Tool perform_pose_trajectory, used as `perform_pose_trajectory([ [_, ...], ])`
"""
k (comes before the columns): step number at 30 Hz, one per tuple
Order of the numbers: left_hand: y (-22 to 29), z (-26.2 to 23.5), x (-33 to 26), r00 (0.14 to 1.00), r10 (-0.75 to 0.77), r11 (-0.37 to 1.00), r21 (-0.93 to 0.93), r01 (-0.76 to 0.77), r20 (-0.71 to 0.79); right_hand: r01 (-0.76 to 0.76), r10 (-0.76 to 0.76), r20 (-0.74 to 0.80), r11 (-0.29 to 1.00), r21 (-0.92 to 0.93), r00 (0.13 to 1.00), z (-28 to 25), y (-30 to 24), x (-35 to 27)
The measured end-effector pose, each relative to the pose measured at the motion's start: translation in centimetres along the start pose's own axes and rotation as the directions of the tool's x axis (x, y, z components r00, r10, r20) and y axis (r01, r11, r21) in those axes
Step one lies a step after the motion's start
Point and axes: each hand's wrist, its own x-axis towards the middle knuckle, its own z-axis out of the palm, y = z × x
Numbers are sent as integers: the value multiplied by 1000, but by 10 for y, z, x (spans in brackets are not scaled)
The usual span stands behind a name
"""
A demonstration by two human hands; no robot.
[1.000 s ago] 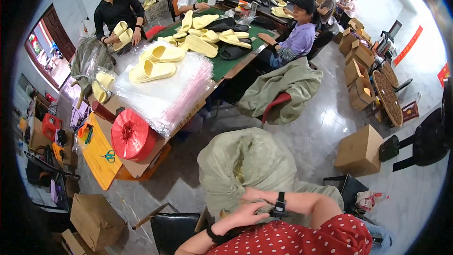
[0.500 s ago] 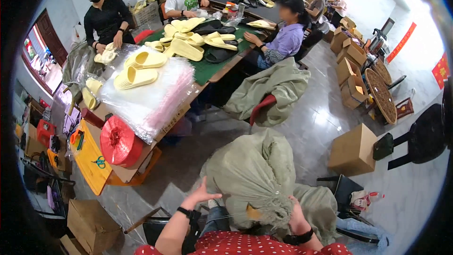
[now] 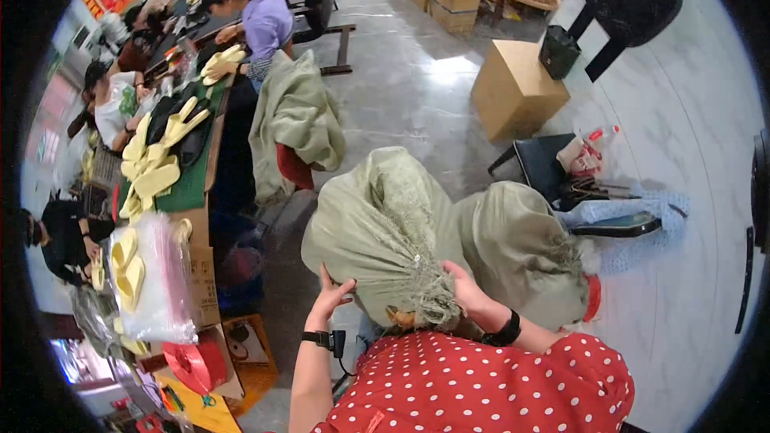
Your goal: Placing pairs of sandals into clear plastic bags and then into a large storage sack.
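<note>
A big pale-green woven sack (image 3: 385,224) stands full right in front of me, its gathered mouth tilted toward my red dotted shirt. My left hand (image 3: 333,298), with a black wrist strap, presses against the sack's lower left side, fingers spread. My right hand (image 3: 465,287), with a black wristband, grips the bunched, frayed mouth of the sack. A second full green sack (image 3: 521,248) leans against the first on its right.
To the left, a long green-topped table (image 3: 188,184) holds yellow shoe soles (image 3: 148,168), with several people working at it. A red tape roll (image 3: 192,365), a cardboard box (image 3: 517,88), a black stool (image 3: 541,162), a phone on a pale cloth (image 3: 618,224), and a sack-draped chair (image 3: 297,120) surround me.
Both hands went from my chest onto the sack. The sack now sits closer and tilted toward me. My view has swung right, and the table has moved to the left rim.
</note>
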Motion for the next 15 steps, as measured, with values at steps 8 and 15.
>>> perform_pose_trajectory([
  [8,29,27,33,990,138,986,101,-135,-29,88,-88,-59,996,3,994,9,-36,-8],
  [15,46,7,24,996,26,999,-30,-23,83,243,-245,-73,969,-33,967,30,-8,-1],
])
